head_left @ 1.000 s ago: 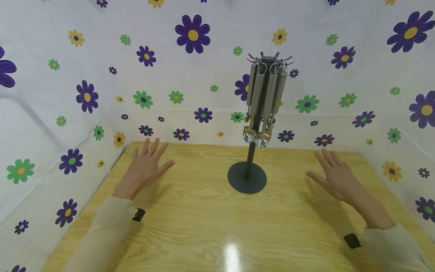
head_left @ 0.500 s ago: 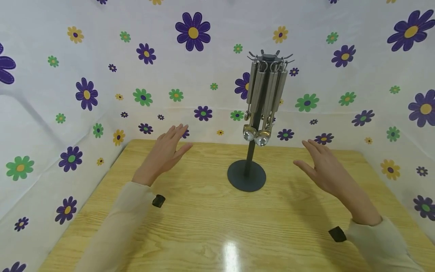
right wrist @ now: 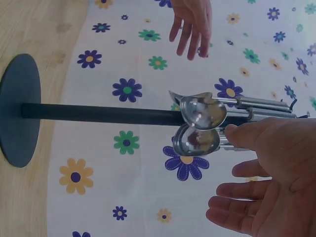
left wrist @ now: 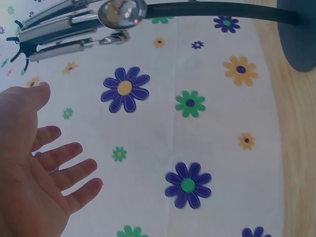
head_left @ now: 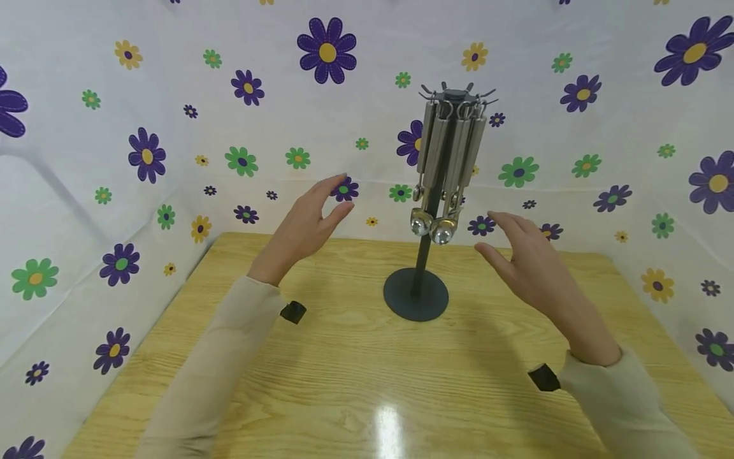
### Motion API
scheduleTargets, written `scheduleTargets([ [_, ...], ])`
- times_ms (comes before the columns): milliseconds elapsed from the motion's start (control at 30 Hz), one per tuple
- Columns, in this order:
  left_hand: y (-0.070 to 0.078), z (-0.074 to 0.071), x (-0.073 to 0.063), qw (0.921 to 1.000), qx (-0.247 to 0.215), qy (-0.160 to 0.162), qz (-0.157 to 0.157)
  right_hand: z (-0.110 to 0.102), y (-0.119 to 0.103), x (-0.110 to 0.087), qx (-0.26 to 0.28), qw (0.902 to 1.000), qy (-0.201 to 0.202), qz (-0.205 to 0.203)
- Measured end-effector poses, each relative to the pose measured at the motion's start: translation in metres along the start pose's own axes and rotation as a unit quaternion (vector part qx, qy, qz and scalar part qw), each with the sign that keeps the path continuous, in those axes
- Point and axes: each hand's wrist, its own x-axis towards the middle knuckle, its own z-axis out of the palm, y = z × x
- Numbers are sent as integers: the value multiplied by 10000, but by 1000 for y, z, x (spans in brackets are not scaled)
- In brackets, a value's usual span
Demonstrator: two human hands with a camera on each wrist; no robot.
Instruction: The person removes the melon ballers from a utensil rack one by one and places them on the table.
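A dark metal stand (head_left: pixel 415 296) with a round base and a hooked top stands upright on the table. Several metal utensils (head_left: pixel 457 150) hang from its hooks by their rings; two show rounded, ladle-like bowls (head_left: pixel 443 232) at the bottom, while the kinds behind are partly hidden. Left of the stand, my left hand (head_left: pixel 304 223) is raised with its fingers extended and the thumb apart, holding nothing. On the other side my right hand (head_left: pixel 530 268) is likewise raised and empty. The right wrist view shows its thumb near the bowls in the picture; contact cannot be told.
The wooden table (head_left: pixel 321 357) lies beneath both hands. A white sheet with printed flowers (head_left: pixel 327 127) hangs behind it and along both sides. Each wrist wears a small black device, such as the left one (head_left: pixel 293 312).
Both hands have risen from near the table and moved inward toward the stand, palms turning to face each other. The stand and its hanging utensils stay in place.
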Motion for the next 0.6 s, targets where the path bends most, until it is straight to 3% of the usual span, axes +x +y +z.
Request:
scheduleTargets([
  [300,31,-5,27,9927,-626,771,692,4,-24,12,282,9893,1221,-750],
  [467,47,-9,40,9849,-1051,1091,844,3,-38,18,445,9837,1527,-841],
  [600,58,-11,49,9823,-1218,1162,824,4,-51,23,643,9795,1643,-969],
])
